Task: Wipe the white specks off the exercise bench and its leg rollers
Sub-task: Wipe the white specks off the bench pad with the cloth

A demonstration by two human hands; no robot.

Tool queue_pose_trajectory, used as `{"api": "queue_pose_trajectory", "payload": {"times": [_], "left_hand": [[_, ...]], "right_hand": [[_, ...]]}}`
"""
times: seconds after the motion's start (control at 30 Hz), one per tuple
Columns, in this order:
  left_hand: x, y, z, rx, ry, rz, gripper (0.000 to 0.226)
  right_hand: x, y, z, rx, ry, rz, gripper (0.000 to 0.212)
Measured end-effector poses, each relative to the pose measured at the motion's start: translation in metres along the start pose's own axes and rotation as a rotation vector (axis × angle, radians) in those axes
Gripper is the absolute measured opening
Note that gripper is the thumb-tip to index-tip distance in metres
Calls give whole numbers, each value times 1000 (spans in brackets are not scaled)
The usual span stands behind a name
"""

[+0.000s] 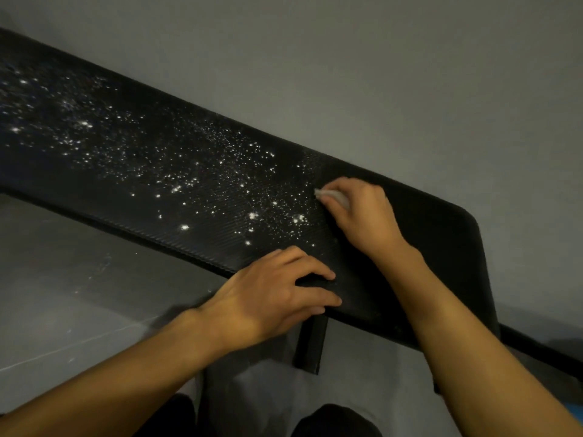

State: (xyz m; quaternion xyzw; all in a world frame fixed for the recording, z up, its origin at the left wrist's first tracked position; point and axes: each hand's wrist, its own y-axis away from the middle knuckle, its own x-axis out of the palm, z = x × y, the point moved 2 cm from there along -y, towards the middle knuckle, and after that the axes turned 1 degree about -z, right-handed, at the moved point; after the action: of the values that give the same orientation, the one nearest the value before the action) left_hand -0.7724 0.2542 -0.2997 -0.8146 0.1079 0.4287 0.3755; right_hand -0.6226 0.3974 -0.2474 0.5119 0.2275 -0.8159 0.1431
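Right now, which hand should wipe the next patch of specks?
Right. The right hand grips the cloth at the edge of the specks; the left hand holds nothing, resting on the near edge of the bench.

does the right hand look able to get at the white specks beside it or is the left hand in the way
Probably yes. The right hand, gripping a white cloth, sits at the edge of the white specks on the bench; the left hand rests on the near edge, off that path.

Black ribbed bench (126,171) (white specks (176,187) scattered), grey floor (79,298)
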Motion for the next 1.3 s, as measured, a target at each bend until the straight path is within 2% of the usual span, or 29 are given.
{"api": "queue_pose_trajectory", "payload": {"times": [0.07,0.27,0.33,0.43,0.5,0.6,0.8,0.97,1.03,1.1,1.23,1.3], "left_hand": [[0,0,-1,-3,3,-3,24],[1,-1,-2,-1,-3,-3,23],[0,0,-2,1,-1,-3,23],[0,-1,-2,-6,-4,-2,24],[0,-1,-2,-14,-1,1,25],[0,0,-2,-20,-6,12,25],[-1,0,-5,-25,-11,30,25],[-1,2,-5,-38,1,30,27],[-3,2,-5,-38,9,36,29],[-3,2,-6,-43,16,43,29],[-3,1,-7,-53,19,50,28],[-4,1,-6,-54,18,54,28]], "right_hand": [[-5,1,-6,-27,51,13,27],[0,-65,-18,231,67,-60,25],[5,-52,-9,189,2,-29,25],[0,8,10,-23,-113,68,25],[-10,58,12,-95,-139,135,24],[-23,86,1,-95,-32,149,30],[-12,22,-3,108,54,-35,29],[-7,76,20,-70,-66,55,27],[-15,87,14,-88,2,69,26],[-18,72,-4,-8,64,10,29],[-15,24,-19,306,107,-116,29],[-3,27,-4,261,67,-113,28]]}}
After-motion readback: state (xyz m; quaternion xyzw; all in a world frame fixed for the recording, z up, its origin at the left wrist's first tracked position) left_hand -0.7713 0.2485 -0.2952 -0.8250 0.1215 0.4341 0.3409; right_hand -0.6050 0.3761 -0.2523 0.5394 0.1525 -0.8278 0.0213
